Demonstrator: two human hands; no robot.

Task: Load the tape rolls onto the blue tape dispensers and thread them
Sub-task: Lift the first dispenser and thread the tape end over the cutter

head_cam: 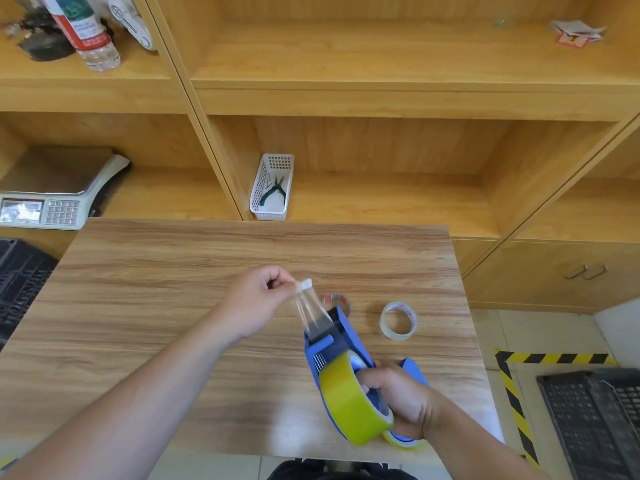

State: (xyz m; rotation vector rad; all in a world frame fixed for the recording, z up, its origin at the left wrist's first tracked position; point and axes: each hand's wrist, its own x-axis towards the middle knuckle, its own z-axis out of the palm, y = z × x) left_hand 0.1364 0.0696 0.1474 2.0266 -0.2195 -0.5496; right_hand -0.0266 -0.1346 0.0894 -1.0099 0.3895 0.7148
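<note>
A blue tape dispenser (329,344) with a yellowish tape roll (348,400) mounted on it is held above the wooden table (173,289) by my right hand (398,400), which grips it at the roll's side. My left hand (259,299) pinches the white tab at the free end of the clear tape strip (308,303), pulled out up and left from the dispenser's mouth. A second blue dispenser with a roll (412,441) lies partly hidden under my right hand. Two loose clear rolls rest on the table, one (398,320) to the right and one (337,301) behind the dispenser.
A white basket (272,188) holding pliers sits on the shelf behind the table. A weighing scale (52,199) stands at the left, and black crates (595,420) stand on the floor at both sides. Yellow-black floor tape (512,393) runs at the right.
</note>
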